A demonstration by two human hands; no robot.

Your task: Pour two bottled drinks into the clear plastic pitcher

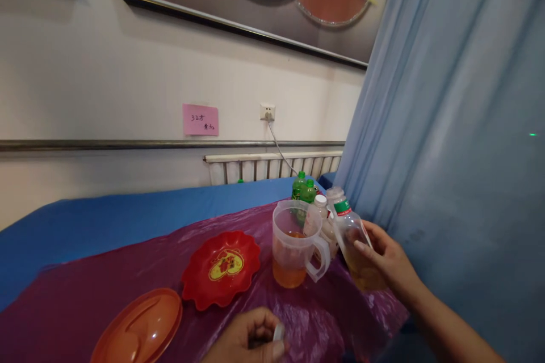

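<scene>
L hand (251,337), near edge of the table, has thumb & bent fingers pinching a small white cap (278,333). R hand (385,258), out to the right, is wrapped round a clear bottle (351,244) w/ a green-and-red label; pale yellowish liquid sits low in it. The bottle tilts, neck leaning left & away; can't tell if its base touches the table.

Just left of the bottle, approx. mid-table, stands a clear jug (283,244), handle to the right, amber liquid (289,275) in the lower part. Behind it, to the far right: a white-capped bottle (321,201) & two green-capped bottles (298,186). Left of the jug is a red dish (200,272), wavy rim, yellow design; nearer & further left, an orange oval piece (157,317), lid or dish, can't tell.

All on purple plastic sheeting (128,272) over a blue cover (128,198). Blue curtain (447,125) on the right; pink note (200,119) & socket (267,112) w/ plug on the far wall, radiator (272,167) below.
</scene>
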